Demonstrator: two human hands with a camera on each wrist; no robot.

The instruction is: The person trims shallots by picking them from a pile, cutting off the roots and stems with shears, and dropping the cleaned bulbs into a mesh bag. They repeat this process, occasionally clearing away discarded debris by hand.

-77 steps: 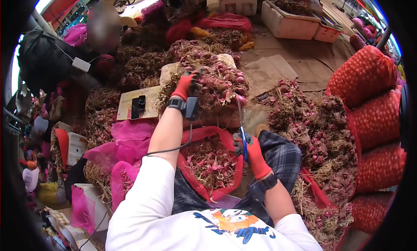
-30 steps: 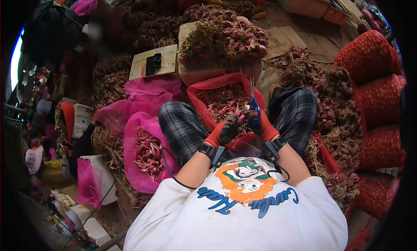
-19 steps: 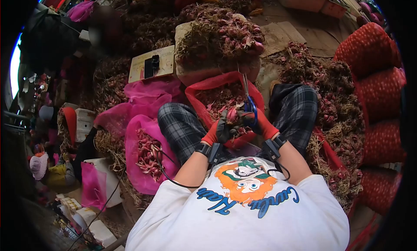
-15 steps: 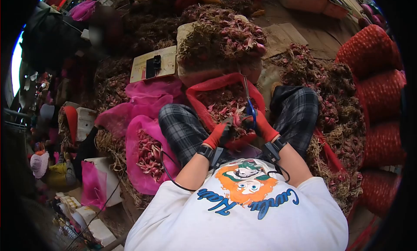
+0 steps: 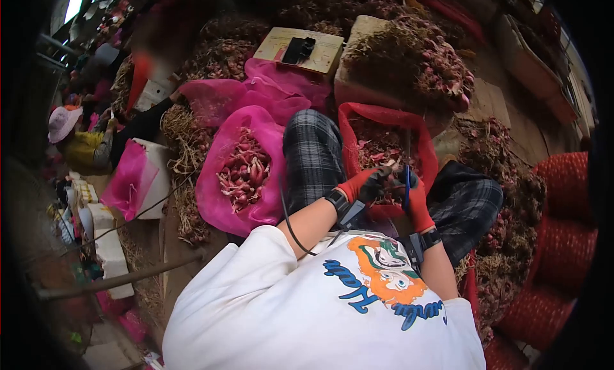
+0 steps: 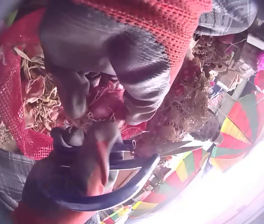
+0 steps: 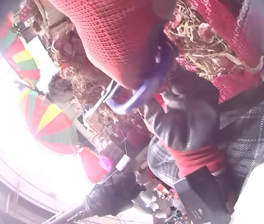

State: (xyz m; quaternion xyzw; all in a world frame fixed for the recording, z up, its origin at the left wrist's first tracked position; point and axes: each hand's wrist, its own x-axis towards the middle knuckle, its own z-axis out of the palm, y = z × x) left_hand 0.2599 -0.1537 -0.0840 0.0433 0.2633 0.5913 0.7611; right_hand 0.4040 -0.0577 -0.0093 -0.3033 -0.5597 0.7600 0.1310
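Both hands, in red gloves with dark grey palms and fingers, meet close together over the near rim of a red mesh bag (image 5: 348, 136) of trimmings. My left hand (image 5: 368, 184) curls its fingers round a reddish shallot (image 6: 105, 103), largely covered by the glove. In my right hand (image 5: 417, 194) is a pair of scissors with blue handles (image 5: 407, 178), the fingers through the loops. The scissor blades (image 6: 169, 148) point away from the body. In the right wrist view the blue handle (image 7: 136, 95) overlaps the left glove's fingers.
A pink mesh bag (image 5: 208, 194) of trimmed shallots stands left of the knee. Ahead, a shallot heap (image 5: 409, 63) covers a pale block (image 5: 368, 31). Beside it a phone (image 5: 299, 50) lies on a board (image 5: 272, 45). Full red sacks (image 5: 563, 248) line the right.
The left hand has come back from the heap to the right hand, taking a shallot. The scissors have come back towards the body. The head view has swung left.
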